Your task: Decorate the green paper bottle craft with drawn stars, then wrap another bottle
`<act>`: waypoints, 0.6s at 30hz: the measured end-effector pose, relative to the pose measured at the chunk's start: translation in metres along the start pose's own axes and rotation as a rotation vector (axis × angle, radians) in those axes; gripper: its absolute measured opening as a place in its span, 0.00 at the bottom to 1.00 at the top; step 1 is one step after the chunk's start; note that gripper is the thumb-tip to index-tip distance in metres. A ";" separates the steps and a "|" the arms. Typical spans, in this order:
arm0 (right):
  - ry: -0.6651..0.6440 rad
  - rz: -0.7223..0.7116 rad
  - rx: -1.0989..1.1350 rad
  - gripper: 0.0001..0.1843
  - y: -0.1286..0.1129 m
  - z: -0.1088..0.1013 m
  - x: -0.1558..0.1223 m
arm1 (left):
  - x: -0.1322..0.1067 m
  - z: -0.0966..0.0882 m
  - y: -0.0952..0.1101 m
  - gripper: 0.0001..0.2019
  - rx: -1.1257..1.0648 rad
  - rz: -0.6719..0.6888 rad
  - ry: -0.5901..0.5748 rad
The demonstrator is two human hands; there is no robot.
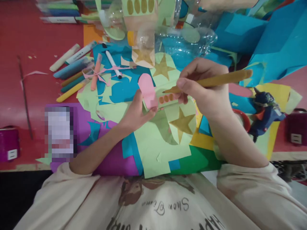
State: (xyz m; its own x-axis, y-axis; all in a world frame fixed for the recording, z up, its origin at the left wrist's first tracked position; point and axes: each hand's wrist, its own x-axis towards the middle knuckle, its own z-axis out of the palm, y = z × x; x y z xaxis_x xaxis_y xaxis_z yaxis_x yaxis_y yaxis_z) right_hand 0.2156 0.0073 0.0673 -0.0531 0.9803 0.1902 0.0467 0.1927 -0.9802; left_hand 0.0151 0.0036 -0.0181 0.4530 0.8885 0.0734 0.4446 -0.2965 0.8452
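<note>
My left hand [137,112] pinches a small paper piece with a rounded pink flap [147,90] and a light green strip bearing orange ovals [168,98]. My right hand [203,88] grips a tan stick-like tool [223,79], its pointed tip touching the strip near the ovals. Both hands hover over sheets of light green paper with gold stars [182,122].
Coloured paper scraps cover the red table [28,92]. Markers and crayons [72,68] lie at the upper left. Clear plastic bottles [182,38] stand at the back. A blue glue gun [265,111] rests at the right, and small purple boxes [9,143] sit at both edges.
</note>
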 end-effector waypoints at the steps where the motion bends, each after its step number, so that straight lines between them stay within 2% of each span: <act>1: -0.012 0.003 0.005 0.21 0.000 0.003 0.000 | 0.002 0.002 0.002 0.26 -0.003 0.016 -0.013; 5: -0.058 0.002 -0.079 0.24 0.005 0.011 0.003 | 0.007 0.009 0.004 0.25 -0.024 0.094 -0.008; 9: -0.056 -0.001 -0.216 0.24 0.013 0.013 0.001 | 0.007 0.010 0.004 0.27 -0.041 0.064 -0.010; 13: -0.055 0.003 -0.216 0.25 0.016 0.013 0.000 | 0.007 0.007 0.005 0.32 -0.049 0.078 -0.027; 18: -0.042 0.005 -0.167 0.23 0.016 0.013 0.002 | 0.007 0.005 0.007 0.24 -0.047 0.095 -0.033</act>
State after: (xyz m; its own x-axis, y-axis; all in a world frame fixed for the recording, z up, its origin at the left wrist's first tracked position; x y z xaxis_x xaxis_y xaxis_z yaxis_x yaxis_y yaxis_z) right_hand 0.2029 0.0116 0.0513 -0.0944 0.9793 0.1792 0.2122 0.1957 -0.9574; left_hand 0.0254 0.0060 -0.0145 0.5164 0.8453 0.1373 0.3622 -0.3609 0.8594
